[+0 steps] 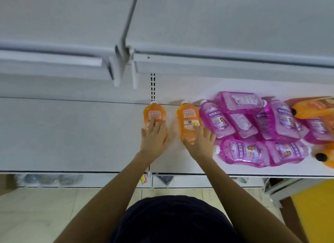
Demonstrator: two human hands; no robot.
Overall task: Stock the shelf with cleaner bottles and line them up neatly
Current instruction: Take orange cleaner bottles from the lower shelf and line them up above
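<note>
"On the white metal shelf point(72, 134), toward its back panel, what are the two hands doing?"

"Each is on one clear plastic bottle of orange cleaner with a white cap. The left hand point(153, 141) lies on the left orange bottle point(154, 112). Its fingers are nearly straight and spread over the label, pressing more than wrapping, though blur hides the fine detail. The right hand point(200, 143) grips the right orange bottle point(188, 119) low down, thumb curled round one side and fingers round the other. Both bottles seem to stand upright with their labels facing out and a gap between them."

"So how is this step done well?"

"I'd judge it to be setting and squaring a pair. Guide them low on the body, not by the neck, since tall bottles full of liquid tip easily. Close the gap until the shoulders just touch. Keep both labels toward the aisle and the bases level with each other."

"Any hazard on the right?"

"Yes. A leaning purple cleaner bottle point(215, 121) sits just beside the right orange bottle. Beyond it a loose heap of purple bottles point(242, 152) lies every which way, with black-capped orange bottles point(314, 105) at the far end. A nudge rightward could shift that heap. I'd ease the pair leftward and build the row from there."
</note>
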